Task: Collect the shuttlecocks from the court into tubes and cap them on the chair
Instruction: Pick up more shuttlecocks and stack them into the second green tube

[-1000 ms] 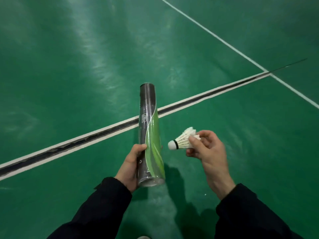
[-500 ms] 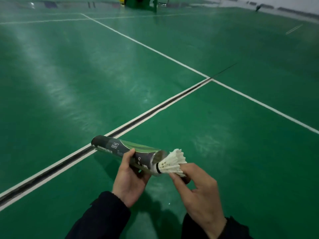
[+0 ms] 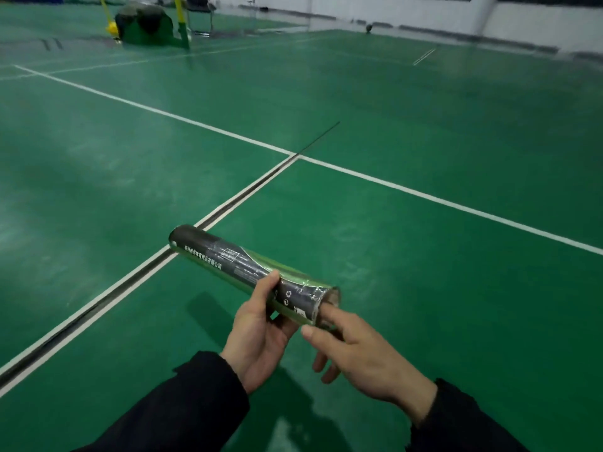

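Observation:
A black and green shuttlecock tube [image 3: 228,257] lies nearly level in front of me, its open mouth toward my right. My left hand [image 3: 261,334] grips the tube near that open end, thumb on top. My right hand [image 3: 359,350] is at the mouth, with its index finger pushed straight into the opening and the other fingers loose below. No shuttlecock shows; the one from before is hidden inside the tube.
Green court floor with white lines [image 3: 424,195] and a dark seam [image 3: 241,199] spreads all around. Far back left stand a dark green bag [image 3: 146,26], yellow poles and a chair [image 3: 200,14]. A white wall runs along the far right.
The shuttlecock my right hand pinched went cork first into the tube and is out of sight. The tube swung from upright to level, and my view rose toward the far court.

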Demonstrator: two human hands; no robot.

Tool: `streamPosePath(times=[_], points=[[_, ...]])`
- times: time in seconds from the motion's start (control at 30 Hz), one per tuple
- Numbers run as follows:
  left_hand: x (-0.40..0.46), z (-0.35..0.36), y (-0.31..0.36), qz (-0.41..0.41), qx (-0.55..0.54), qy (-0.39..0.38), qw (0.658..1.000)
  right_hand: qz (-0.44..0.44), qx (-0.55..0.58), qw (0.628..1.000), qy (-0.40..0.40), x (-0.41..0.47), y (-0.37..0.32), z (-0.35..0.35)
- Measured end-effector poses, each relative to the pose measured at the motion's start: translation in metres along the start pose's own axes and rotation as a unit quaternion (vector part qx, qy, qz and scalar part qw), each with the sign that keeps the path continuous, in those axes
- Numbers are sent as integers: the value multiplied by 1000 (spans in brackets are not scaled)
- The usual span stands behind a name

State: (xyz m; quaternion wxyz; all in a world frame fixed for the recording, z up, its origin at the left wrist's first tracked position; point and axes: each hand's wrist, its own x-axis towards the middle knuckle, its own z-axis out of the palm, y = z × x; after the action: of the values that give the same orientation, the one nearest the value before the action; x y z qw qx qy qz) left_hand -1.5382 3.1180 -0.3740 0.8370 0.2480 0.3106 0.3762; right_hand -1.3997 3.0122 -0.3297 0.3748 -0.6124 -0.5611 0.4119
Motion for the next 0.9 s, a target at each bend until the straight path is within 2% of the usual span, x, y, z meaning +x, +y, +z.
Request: streamPosePath(times=[0.2,0.3,0.33,0.4,0.47,0.5,0.63,0.77,0.9], points=[[15,67,-100,-99,-4,11,995,50,-13,989,138,-51,70,-53],[22,74,-137,-151,46,13,987,68,66,973,210,-75,104,-69],[27,68,-140,-145,59,40,987,74,102,962,242,-85,115,-75],[43,43,-129,-78,50,143,985,87,177,939,283,-105,134,-88],[54,15,-104,1,75,266,961,101,228,926,284,-124,152,-98],[57,1,-93,20,102,291,951,108,246,922,278,-132,161,-103],[58,-20,-78,-35,153,259,953,152,319,896,269,-151,196,-116],[60,-25,-73,-47,250,248,935,196,353,881,247,-161,208,-124],[63,-26,-74,-47,232,223,946,227,408,857,217,-161,205,-122]])
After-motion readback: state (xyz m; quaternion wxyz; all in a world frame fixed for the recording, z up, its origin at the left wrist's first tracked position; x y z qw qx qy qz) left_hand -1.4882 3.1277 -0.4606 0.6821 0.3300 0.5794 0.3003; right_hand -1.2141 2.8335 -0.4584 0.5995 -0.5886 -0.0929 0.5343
